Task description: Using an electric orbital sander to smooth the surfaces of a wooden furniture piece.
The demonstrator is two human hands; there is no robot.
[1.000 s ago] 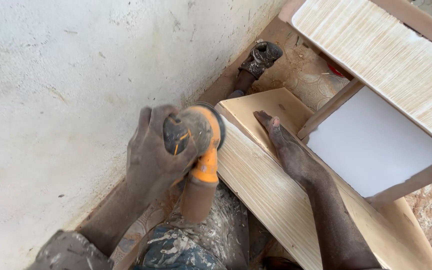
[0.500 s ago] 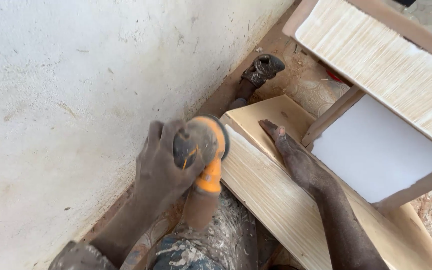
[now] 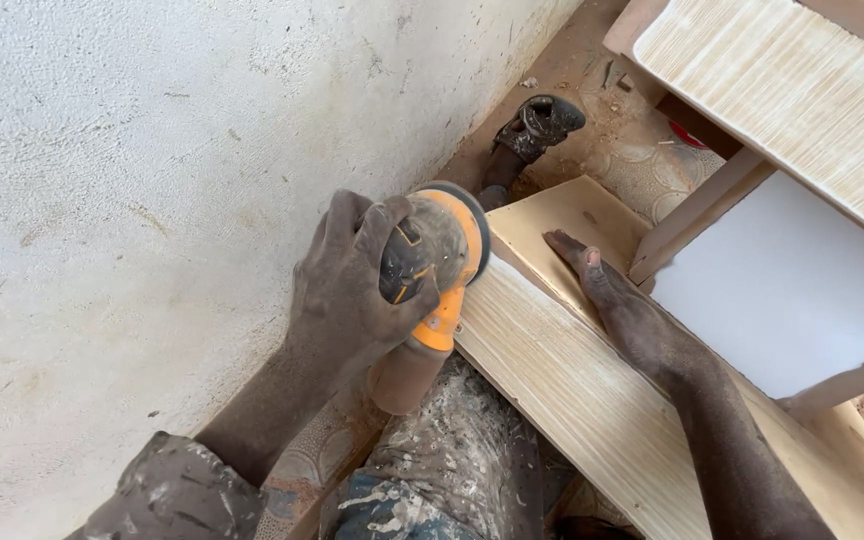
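My left hand (image 3: 352, 285) grips the dusty top of an orange orbital sander (image 3: 432, 270), whose round pad presses against the pale side face of a tilted wooden panel (image 3: 572, 390). On the panel's upper face lies my right hand (image 3: 622, 310), flat with the fingers stretched toward the far end, steadying it. The sander's brown dust canister points back toward my leg.
A rough white wall (image 3: 132, 180) fills the left. A wooden furniture piece with a white board (image 3: 782, 280) and a ribbed light panel (image 3: 802, 90) stands at the right. My sandalled foot (image 3: 537, 125) rests on the dusty floor ahead. Paint-stained trousers (image 3: 442, 470) are below.
The sander and my left hand have shifted further up along the panel's side face toward its far end. My right hand stays flat on the panel.
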